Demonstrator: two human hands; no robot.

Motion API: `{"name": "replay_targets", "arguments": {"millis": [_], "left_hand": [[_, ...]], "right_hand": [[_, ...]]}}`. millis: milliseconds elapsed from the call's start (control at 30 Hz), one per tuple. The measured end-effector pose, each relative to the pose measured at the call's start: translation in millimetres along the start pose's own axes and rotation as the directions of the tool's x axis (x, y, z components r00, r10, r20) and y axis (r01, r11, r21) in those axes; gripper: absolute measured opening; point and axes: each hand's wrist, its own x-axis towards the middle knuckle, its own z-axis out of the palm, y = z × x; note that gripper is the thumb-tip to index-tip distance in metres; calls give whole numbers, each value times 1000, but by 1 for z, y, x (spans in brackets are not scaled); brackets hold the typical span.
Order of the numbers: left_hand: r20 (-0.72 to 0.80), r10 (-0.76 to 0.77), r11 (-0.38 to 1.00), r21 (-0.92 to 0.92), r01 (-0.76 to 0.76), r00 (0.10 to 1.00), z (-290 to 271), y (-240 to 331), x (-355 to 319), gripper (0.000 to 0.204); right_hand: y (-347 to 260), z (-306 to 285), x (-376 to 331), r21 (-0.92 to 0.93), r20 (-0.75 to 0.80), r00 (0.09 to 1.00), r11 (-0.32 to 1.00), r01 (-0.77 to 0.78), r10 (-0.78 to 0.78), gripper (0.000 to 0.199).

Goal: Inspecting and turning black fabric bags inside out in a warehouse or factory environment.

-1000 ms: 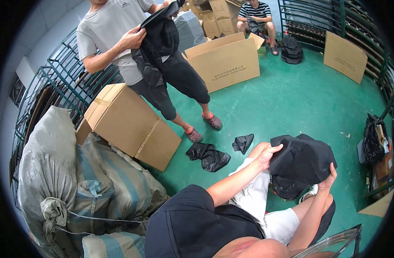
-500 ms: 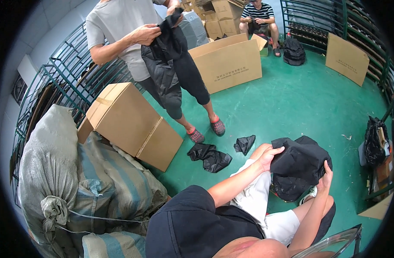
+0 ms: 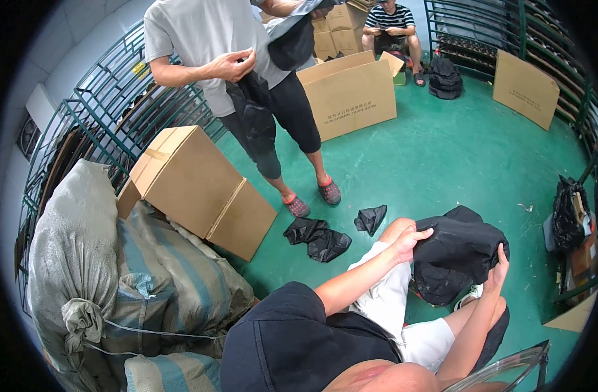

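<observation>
A piece of soft black cloth is spread between my two hands above my lap; its exact kind cannot be made out. My left hand pinches its left edge, thumb on top. At the right edge, my right hand has its fingers closed on the fabric. More black material hangs below, near my shoe. On the green floor just beyond my knee lie a small black cloth piece and a larger crumpled black one.
A person in grey stands ahead, handling dark fabric. Another person sits farther back, near a black backpack. Large cartons and stuffed woven sacks crowd the left. A black plastic bag stands right.
My hands have drawn slightly to the right, and the cloth's upper part looks smoother and wider. The standing person's hands have moved apart, one lifting grey and dark material.
</observation>
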Motion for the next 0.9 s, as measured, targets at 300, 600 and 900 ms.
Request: {"name": "replay_targets", "arguments": {"millis": [300,600,900], "left_hand": [[-222,-79,960,247,134,972,-47,14,5,31],[-405,289,952,216,-216,868,-85,116,13,24],[-140,990,115,906,406,32,-80,215,24,120]], "right_hand": [[-8,-9,3,45,40,999,999,-6,4,30],[-9,-21,1,21,-10,999,999,48,-48,25],[-15,-27,-2,-14,-55,995,997,82,-83,24]]}}
